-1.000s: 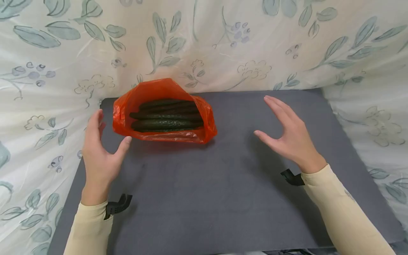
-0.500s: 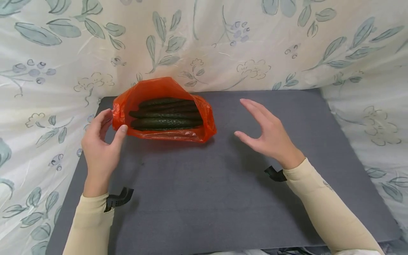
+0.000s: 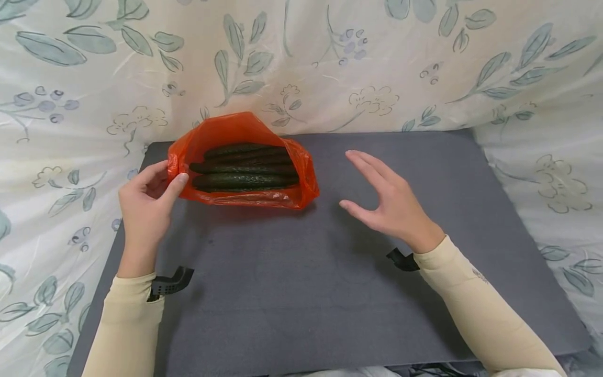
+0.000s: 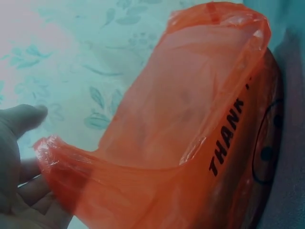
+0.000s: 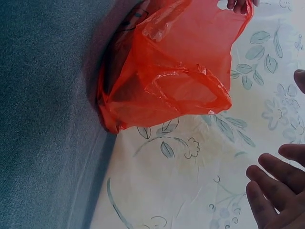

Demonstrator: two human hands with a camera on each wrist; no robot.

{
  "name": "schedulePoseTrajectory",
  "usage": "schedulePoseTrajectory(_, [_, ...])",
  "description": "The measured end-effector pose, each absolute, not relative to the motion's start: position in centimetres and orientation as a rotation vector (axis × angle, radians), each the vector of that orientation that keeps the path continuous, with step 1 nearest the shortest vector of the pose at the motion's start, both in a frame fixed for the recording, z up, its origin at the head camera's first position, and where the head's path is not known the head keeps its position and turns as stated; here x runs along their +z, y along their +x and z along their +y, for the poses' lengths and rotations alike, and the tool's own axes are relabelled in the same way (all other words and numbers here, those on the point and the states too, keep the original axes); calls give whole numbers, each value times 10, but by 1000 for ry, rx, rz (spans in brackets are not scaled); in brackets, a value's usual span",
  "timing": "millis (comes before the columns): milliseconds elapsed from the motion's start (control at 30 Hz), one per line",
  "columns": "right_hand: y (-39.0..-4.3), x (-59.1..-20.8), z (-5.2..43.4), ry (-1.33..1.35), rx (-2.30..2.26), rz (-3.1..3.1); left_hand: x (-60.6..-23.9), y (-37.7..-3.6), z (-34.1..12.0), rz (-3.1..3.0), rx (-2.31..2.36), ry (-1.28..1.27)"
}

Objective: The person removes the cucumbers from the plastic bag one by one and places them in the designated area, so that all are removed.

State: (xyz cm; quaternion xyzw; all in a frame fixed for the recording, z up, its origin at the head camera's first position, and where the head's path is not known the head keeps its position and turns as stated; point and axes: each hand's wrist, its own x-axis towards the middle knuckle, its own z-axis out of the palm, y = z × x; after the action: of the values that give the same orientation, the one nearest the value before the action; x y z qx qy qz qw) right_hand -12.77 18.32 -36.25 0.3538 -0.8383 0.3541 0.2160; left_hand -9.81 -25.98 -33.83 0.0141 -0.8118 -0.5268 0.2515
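An orange-red plastic bag (image 3: 240,200) stands at the back left of the grey table, its mouth spread wide. Several long dark green cucumbers (image 3: 245,182) lie inside it. My left hand (image 3: 146,209) is at the bag's left end, fingers against the outside of the rim. In the left wrist view the thumb (image 4: 28,117) stands apart from the plastic. To the right of the bag my right hand (image 3: 395,204) hovers above the table, holding nothing, with thumb and fingers spread. Black lettering shows on the bag's side in the left wrist view. The cucumbers are hidden in both wrist views.
The grey tabletop (image 3: 282,293) runs under the bag and both hands. Pale cloth (image 3: 306,63) with printed leaves and flowers hangs behind the table and along its sides. Dark cables (image 3: 438,369) show beyond the front edge.
My left hand has moved up to the bag's left end and now touches it. The right hand has come leftward, closer to the bag. The bag stays in place.
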Motion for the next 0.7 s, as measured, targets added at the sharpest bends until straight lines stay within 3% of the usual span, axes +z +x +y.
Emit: schedulePoseTrajectory(700, [-135,-355,132,1220,927,-2265,-334,-98,-260,-2343,-1558,95])
